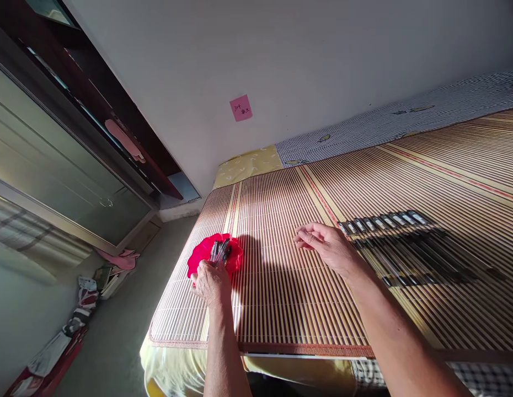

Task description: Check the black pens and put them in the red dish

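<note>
My left hand (212, 284) is at the red scalloped dish (198, 255), its fingers closed around the lower part of a bunch of pens (220, 251). The pens are black and clear, and their upper ends show above my fingers; the gripped ends are hidden. My right hand (322, 242) hovers over the mat, fingers loosely bent and a little apart, with nothing visible in them. Just to its right, several black and clear pens (413, 256) lie side by side in a slanted row, light-coloured parts at their far ends.
A striped bamboo mat (277, 309) covers the bed. Patterned cloth (364, 132) runs along the wall, where a pink sticky note (241, 108) hangs. The bed's left edge drops to the grey floor (128, 309), with books and bags (86, 298) along the left side.
</note>
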A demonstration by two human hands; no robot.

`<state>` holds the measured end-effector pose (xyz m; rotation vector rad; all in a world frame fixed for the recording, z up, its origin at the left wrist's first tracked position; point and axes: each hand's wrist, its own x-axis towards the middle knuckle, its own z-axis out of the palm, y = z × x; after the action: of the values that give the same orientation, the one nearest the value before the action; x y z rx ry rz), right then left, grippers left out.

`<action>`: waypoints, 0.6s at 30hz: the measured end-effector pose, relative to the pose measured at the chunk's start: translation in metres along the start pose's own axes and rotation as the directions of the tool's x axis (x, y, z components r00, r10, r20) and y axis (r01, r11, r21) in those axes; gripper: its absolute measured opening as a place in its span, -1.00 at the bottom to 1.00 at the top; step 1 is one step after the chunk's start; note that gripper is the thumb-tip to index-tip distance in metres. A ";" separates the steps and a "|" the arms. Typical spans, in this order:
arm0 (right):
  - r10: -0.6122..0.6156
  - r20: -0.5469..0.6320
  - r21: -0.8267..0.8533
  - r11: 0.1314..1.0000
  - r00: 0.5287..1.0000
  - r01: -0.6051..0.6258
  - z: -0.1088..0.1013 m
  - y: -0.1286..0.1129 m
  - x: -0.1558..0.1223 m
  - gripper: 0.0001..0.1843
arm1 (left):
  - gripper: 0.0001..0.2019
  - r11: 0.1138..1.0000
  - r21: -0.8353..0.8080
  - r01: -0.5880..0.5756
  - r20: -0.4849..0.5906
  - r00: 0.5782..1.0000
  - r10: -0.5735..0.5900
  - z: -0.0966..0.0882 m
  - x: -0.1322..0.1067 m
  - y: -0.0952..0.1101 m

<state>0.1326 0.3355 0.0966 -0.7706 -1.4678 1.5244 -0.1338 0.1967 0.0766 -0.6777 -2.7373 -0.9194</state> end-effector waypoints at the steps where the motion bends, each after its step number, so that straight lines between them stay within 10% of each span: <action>1: 0.000 0.004 0.001 1.000 1.000 0.000 0.000 0.000 0.000 -0.61 | -0.77 1.000 0.000 -0.001 0.003 1.000 0.001 0.000 0.000 0.000; 18: 0.020 0.001 0.010 1.000 1.000 -0.020 0.001 -0.001 -0.001 -0.62 | -0.79 0.997 0.052 -0.065 0.002 0.998 0.065 -0.003 0.002 0.002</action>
<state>0.1327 0.3342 0.0978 -0.7805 -1.4560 1.5462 -0.1348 0.1971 0.0802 -0.7519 -2.7117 -0.8313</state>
